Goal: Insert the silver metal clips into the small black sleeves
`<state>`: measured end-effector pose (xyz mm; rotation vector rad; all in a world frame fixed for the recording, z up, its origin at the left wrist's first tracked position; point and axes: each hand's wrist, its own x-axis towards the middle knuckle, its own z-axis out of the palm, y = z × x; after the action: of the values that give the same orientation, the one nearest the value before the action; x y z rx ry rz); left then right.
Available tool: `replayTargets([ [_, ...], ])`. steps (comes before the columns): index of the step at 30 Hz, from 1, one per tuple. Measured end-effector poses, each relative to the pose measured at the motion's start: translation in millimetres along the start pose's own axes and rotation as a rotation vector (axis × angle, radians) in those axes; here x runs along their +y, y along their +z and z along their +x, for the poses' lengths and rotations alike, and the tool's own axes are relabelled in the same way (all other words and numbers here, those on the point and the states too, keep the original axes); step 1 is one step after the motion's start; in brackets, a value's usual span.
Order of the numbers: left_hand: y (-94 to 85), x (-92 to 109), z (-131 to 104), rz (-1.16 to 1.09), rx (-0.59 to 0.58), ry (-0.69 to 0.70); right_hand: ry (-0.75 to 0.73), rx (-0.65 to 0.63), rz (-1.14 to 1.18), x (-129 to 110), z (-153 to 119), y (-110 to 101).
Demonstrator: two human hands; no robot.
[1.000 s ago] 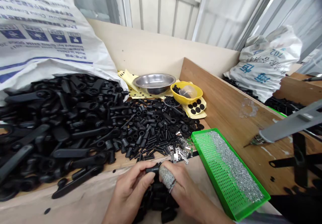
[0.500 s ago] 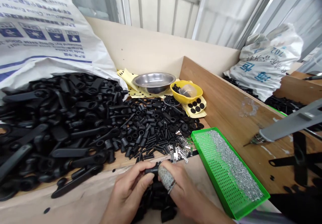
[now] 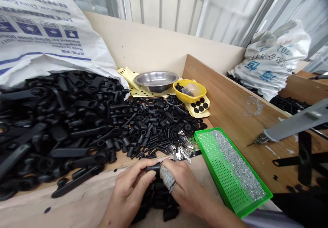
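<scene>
A small black plastic sleeve (image 3: pixel 153 167) spans the gap between my two hands at the bench's near edge. My left hand (image 3: pixel 129 188) pinches its left end between thumb and forefinger. Around the other end, the fingers of my right hand (image 3: pixel 183 185) are closed, and they hide that part of it. A grey speckled wrap (image 3: pixel 167 178) covers one finger of the right hand. Below the hands lie several black plastic parts (image 3: pixel 170 212). Just beyond them are silver metal clips (image 3: pixel 182 152), black ribbed pins (image 3: pixel 156 141) and more loose black sleeves.
Black handles (image 3: pixel 84 132) spill from a white sack (image 3: pixel 51 26) at left. A green tray (image 3: pixel 212 173) of small screws stands at right, near an electric screwdriver (image 3: pixel 287 123). Behind are a steel bowl (image 3: pixel 156 81), a yellow basket (image 3: pixel 191 96) and a wooden divider (image 3: pixel 222 98).
The view has shifted slightly, so most things sit a little higher. Both hands keep their grip on the black sleeve and have hardly moved.
</scene>
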<state>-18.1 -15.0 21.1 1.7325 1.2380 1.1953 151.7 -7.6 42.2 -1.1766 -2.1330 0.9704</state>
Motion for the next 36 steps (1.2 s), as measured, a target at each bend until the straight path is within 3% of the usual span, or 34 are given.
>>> replayTargets([
  [6,-0.6,0.3,5.9,0.096,-0.053,0.182,-0.004,-0.013,0.16,1.0,4.4,-6.3],
  [13,-4.0,-19.3,1.6,0.2,-0.146,0.18,0.084,-0.157,-0.216,2.2,-3.4,-17.7],
  [16,-5.6,-26.4,-3.9,0.249,-0.186,0.204,0.122,-0.158,-0.266,5.0,-3.0,-23.7],
  [20,-5.5,-27.0,-9.3,0.284,-0.244,0.332,0.121,-0.055,-0.296,11.6,11.5,-20.8],
  [23,-9.2,-24.5,-10.2,0.303,-0.252,0.365,0.124,-0.108,-0.452,10.3,32.8,-10.6],
  [26,-21.0,-26.4,-6.5,0.312,-0.199,0.282,0.047,-0.201,-0.639,4.5,54.5,1.6],
  [30,-40.0,-39.3,3.6,0.403,-0.103,0.065,-0.104,-0.206,-0.78,2.9,72.8,16.6],
  [33,-42.6,-50.2,10.1,0.493,-0.152,-0.017,-0.172,-0.213,-0.844,8.4,80.0,25.0],
  [36,-34.3,-54.8,17.5,0.585,-0.202,-0.064,-0.171,-0.211,-0.856,15.4,85.1,30.3],
])
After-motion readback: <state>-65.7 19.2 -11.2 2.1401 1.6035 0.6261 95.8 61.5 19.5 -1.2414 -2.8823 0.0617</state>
